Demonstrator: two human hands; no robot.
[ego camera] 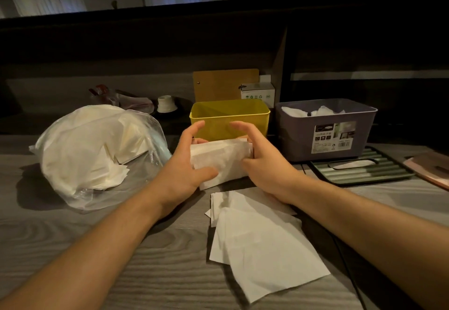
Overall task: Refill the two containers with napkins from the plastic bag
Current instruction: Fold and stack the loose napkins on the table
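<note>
Both forearms are stretched toward twelve o'clock. The left hand [184, 164] and right hand [262, 164] are cupped, palms facing, thumbs and curled fingers clasped round a napkin stack [218, 161].

A yellow box [229, 117] and a purple box [325, 132] with a black and white label [334, 137] are seen. White napkins [220, 161] are seen in a clear bag [97, 154]. The table [73, 236] is grey with wavy wood lines. A striped green lid [359, 167] is seen.

Pink lid [435, 168] cut by right edge; purple container [325, 130] label unreadable.
</note>
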